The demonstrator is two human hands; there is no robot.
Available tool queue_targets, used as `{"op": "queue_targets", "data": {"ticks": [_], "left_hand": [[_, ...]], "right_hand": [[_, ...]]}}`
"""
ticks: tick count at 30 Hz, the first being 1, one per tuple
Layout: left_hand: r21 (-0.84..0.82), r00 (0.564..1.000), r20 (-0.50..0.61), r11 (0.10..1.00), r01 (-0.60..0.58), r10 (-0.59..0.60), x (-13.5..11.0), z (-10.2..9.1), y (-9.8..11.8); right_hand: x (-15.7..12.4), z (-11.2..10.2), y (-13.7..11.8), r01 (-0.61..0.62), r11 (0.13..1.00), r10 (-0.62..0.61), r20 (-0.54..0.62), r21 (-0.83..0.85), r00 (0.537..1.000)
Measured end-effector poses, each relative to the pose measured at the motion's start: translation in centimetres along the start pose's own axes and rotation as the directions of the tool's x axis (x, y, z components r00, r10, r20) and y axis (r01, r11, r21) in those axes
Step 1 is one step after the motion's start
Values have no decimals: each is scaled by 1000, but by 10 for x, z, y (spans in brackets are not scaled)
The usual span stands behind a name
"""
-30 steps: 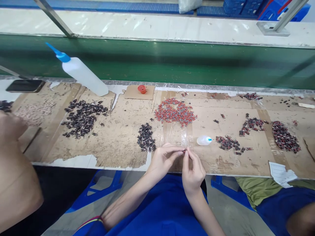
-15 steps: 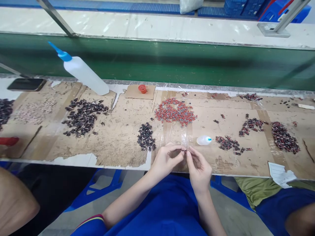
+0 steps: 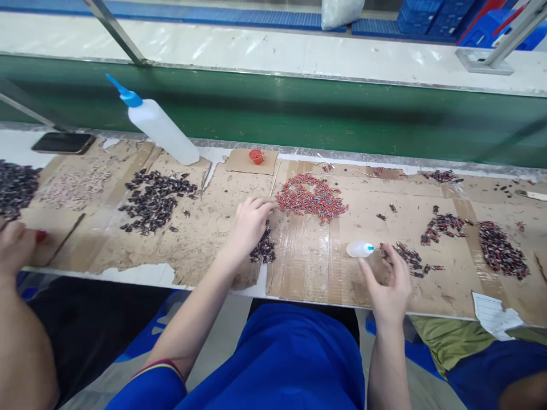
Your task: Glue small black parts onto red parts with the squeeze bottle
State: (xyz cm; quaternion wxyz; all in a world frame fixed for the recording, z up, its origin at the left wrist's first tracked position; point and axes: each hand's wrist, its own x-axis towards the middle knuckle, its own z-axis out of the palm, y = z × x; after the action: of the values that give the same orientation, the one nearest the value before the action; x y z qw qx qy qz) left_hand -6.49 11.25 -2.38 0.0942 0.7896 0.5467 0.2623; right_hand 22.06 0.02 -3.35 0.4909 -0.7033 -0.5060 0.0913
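Note:
My left hand [image 3: 251, 226] is over the upper end of a small pile of black parts [image 3: 264, 250], covering some of it. Its fingers stretch toward the heap of small red parts [image 3: 314, 197], and nothing shows in them. Farther right, my right hand [image 3: 390, 282] has thumb and fingers apart, holding nothing I can see. Its thumb is close beneath a small white bottle [image 3: 359, 249] with a blue tip, lying on its side. The fingertips reach the left edge of a pile of joined black-and-red parts [image 3: 410, 257].
A large white squeeze bottle [image 3: 164, 132] leans at the back left, behind a bigger black pile [image 3: 154, 202]. A red cup [image 3: 256, 156] sits on cardboard [image 3: 235, 162]. More joined parts [image 3: 502, 249] lie right. Another person's hand [image 3: 17, 247] is at the far left.
My hands were together at the front, pinching a small part. They have parted, the left toward the black pile, the right toward the joined parts. Another person's hand has appeared at left.

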Motion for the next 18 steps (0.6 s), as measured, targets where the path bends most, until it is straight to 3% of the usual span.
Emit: {"op": "queue_targets", "data": {"ticks": [4, 7, 9, 12, 15, 18], "left_hand": [[140, 982, 173, 985, -105, 80, 15, 2, -22], [189, 976, 197, 974, -127, 89, 16, 1, -21], [146, 978, 182, 981, -128, 101, 11, -1, -12], [-52, 969, 194, 988, -143, 150, -3, 0, 10], [-246, 935, 248, 950, -194, 255, -21, 11, 34], [-240, 925, 261, 947, -215, 276, -36, 27, 51]], "right_hand": [[8, 18, 0, 86, 996, -80, 140, -36, 987], [9, 25, -4, -14, 994, -8, 207, 106, 978], [8, 25, -6, -161, 953, 100, 237, 256, 966], [4, 22, -7, -328, 862, 253, 233, 387, 939], [1, 18, -5, -356, 818, 315, 166, 451, 934], [1, 16, -5, -386, 696, 402, 116, 605, 908]]}}
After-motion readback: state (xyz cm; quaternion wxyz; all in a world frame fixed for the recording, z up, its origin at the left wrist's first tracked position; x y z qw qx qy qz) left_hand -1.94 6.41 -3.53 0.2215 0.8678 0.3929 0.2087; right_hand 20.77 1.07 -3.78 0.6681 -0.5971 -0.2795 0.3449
